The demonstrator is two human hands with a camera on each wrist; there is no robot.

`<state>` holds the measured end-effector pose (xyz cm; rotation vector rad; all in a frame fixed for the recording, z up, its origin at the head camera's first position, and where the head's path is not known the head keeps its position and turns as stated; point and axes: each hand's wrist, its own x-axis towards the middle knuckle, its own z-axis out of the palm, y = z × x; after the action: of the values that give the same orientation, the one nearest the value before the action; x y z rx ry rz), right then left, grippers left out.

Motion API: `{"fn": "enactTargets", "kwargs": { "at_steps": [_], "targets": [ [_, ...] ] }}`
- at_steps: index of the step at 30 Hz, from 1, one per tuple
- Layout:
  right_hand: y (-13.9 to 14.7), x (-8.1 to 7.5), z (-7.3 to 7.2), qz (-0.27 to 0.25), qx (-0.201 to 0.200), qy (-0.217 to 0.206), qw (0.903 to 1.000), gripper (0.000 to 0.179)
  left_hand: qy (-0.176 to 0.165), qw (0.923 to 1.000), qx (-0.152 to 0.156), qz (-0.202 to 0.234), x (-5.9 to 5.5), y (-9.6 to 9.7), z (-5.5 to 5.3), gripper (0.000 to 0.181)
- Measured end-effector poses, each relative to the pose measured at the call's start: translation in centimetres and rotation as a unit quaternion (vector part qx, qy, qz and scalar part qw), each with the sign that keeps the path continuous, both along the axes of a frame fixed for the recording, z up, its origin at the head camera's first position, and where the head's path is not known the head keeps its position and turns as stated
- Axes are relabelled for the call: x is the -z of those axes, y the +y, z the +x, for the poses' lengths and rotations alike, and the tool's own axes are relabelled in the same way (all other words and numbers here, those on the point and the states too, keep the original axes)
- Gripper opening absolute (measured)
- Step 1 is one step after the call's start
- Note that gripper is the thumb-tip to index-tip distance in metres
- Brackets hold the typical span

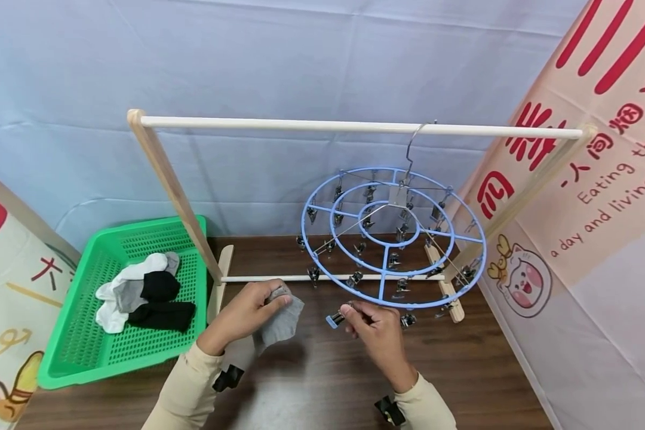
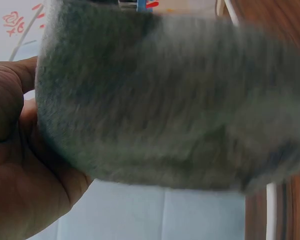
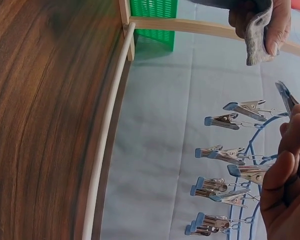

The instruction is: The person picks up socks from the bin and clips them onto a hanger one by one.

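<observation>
Below the closed grip of the left hand (image 1: 247, 313), a sock (image 1: 282, 325) is hanging, its upper end being pinched. Right of it, the right hand (image 1: 378, 334) is pinching a clip (image 1: 335, 319).

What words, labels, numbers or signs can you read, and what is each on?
"Eating thr…": right-hand printed curtain, cut off by the picture edge.
"a day and living…": same curtain.
"人间烟火": same curtain, last character at the edge.
"三", "四": same curtain, large red; another between them is partly hidden.
Left-hand printed cloth: one red character, unclear.
Left wrist view: red marks, too blurred.
No readable lettering on the grey sock or green basket.
</observation>
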<state>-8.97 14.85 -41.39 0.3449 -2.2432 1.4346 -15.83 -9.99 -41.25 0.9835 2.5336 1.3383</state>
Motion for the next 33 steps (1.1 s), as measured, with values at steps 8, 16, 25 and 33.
{"fn": "enactTargets", "kwargs": {
  "at_steps": [8,16,25,33],
  "targets": [
    [0.7,2.8,-0.8,-0.018,0.012,0.019,0.9996,0.014,-0.013,0.9999,-0.001,-0.003,0.1,1.3,0.6,0.009],
    [0.5,2.1,-0.6,-0.012,0.033,0.016,0.9993,0.013,-0.018,0.9995,0.023,0.015,0.0,2.6,0.7,0.007],
    [-0.2,-0.8,0.4,-0.004,0.020,0.035,0.9992,0.013,0.010,0.9982,0.058,0.006,0.0,3.8,0.3,0.007],
    [-0.2,-0.5,0.4,0.000,0.018,0.050,0.9986,0.013,0.030,0.9970,0.067,-0.025,0.2,4.2,0.4,0.008]
  ]
}}
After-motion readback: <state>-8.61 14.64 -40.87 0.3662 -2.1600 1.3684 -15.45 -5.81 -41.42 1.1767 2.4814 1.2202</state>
